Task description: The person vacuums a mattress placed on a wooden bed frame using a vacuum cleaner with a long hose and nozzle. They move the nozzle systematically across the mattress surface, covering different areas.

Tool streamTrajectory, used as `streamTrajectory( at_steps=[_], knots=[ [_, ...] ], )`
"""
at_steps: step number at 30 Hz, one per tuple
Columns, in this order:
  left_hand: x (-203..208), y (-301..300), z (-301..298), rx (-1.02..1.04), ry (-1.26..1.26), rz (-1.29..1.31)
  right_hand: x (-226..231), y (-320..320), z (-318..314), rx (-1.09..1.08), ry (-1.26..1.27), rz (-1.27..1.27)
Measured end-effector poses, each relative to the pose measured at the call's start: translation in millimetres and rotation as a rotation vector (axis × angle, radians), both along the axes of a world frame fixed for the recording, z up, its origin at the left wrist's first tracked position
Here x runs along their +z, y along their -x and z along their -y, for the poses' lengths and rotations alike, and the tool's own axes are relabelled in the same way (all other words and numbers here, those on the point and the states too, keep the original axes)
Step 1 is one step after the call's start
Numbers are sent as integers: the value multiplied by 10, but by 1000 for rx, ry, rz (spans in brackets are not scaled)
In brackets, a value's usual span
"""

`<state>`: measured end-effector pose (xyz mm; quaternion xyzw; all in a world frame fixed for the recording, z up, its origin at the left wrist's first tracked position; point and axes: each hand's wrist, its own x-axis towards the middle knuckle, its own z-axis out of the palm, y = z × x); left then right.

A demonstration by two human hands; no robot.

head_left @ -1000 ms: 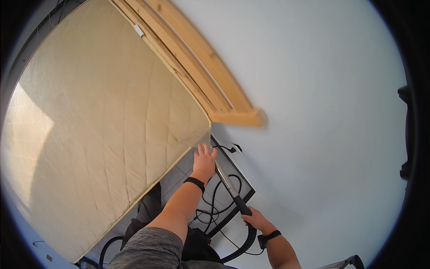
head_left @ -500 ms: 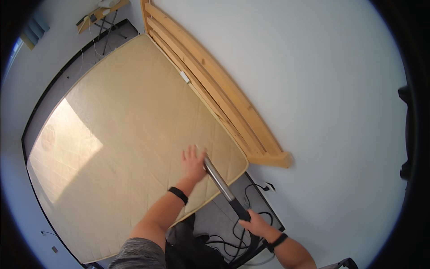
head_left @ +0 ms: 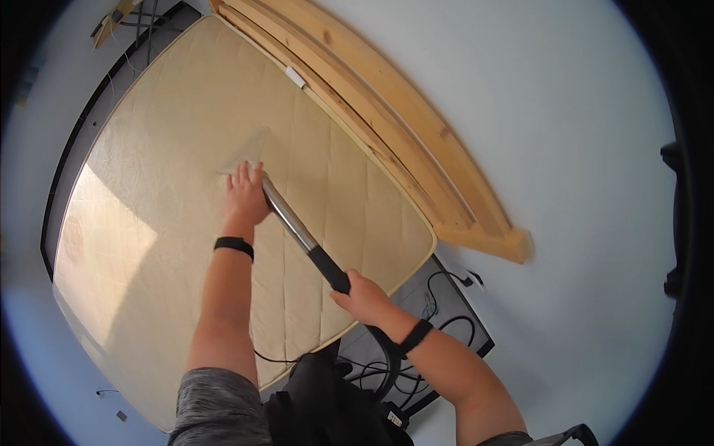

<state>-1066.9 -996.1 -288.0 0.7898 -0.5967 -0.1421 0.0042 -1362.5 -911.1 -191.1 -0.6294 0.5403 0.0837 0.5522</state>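
A vacuum wand with a metal tube and a black handle slants across the cream mattress. At its far end a clear, wedge-shaped nozzle rests on the mattress. My right hand is wrapped round the black handle. Beside the upper end of the tube, my left hand lies on the rear of the nozzle, fingers stretched out and slightly apart. Its palm side is hidden. A dark hose curves down from the handle below my right wrist.
A wooden headboard runs along the mattress's right side against a white wall. Black cables coil on the grey floor near the lower right corner. A white tag sits at the mattress edge. At the far left stands a small folding table.
Both hands and the wand have moved forward and left, farther over the mattress. The clear nozzle now shows distinctly ahead of my left hand. The view has shifted too.
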Motion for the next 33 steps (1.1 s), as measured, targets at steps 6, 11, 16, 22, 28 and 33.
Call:
streamTrajectory(
  at_steps=[6, 11, 16, 22, 28, 33],
  knots=[
    [262, 1459, -1045, -85, 12, -241, 601, 1297, -1219, -98, -84, -107],
    [499, 2789, -2327, -208, -99, -368, 1216, 2322, -2634, -251, -344, -269],
    [730, 3499, -3276, -514, -320, -277, 1631, 2824, -3915, -459, -461, -242],
    [1481, 4008, -4298, -1297, 45, -198, 2517, 3203, -5609, -592, -403, -75],
    [2161, 3884, -4380, -1764, -175, -260, 2900, 2859, -6672, -581, 26, -100],
    [2327, 3793, -4546, -1748, -166, -251, 3281, 2326, -7438, -1185, 791, -471]
  ],
)
